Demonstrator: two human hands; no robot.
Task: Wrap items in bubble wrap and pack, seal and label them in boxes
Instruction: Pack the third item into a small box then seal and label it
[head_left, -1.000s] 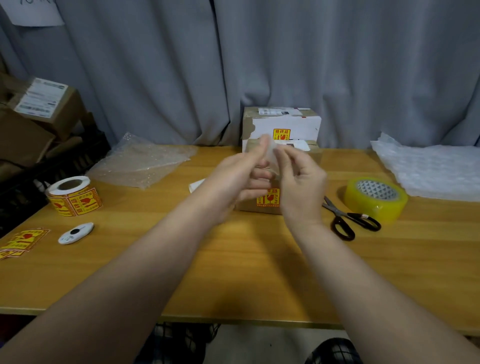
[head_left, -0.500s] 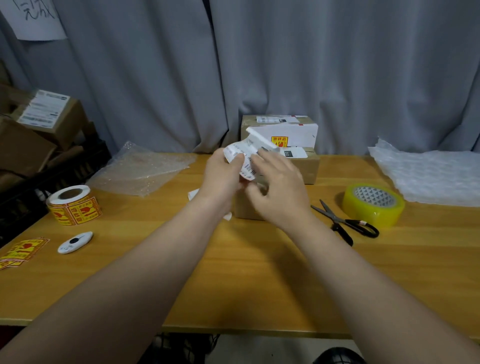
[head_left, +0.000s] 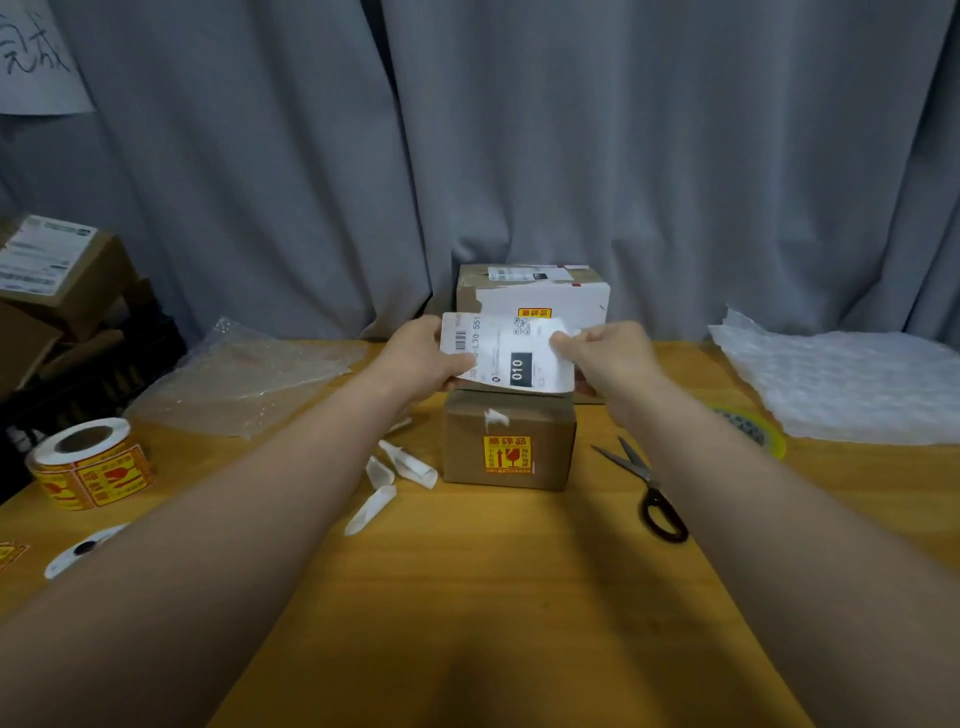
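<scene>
The left hand (head_left: 415, 358) and right hand (head_left: 608, 358) hold a white label (head_left: 506, 358) by its two ends over the top of the small box (head_left: 509, 447) at mid-tabletop (head_left: 519, 597). The fingers of each hand are clamped on the label's edge. A red-and-yellow sticker (head_left: 508, 454) shows on the box's near face. From this box, a second box (head_left: 535, 291) stands at 12 o'clock, scissors (head_left: 649, 488) lie at 3, curled paper strips (head_left: 400, 467) lie at 9, with a sticker roll (head_left: 88, 462) farther out, and bubble wrap (head_left: 841, 384) lies at 2.

Matt brown cardboard box (head_left: 509, 447) on a smooth wooden table (head_left: 519, 597); paper shipping label (head_left: 506, 358); glossy yellowish tape roll (head_left: 763, 434).
</scene>
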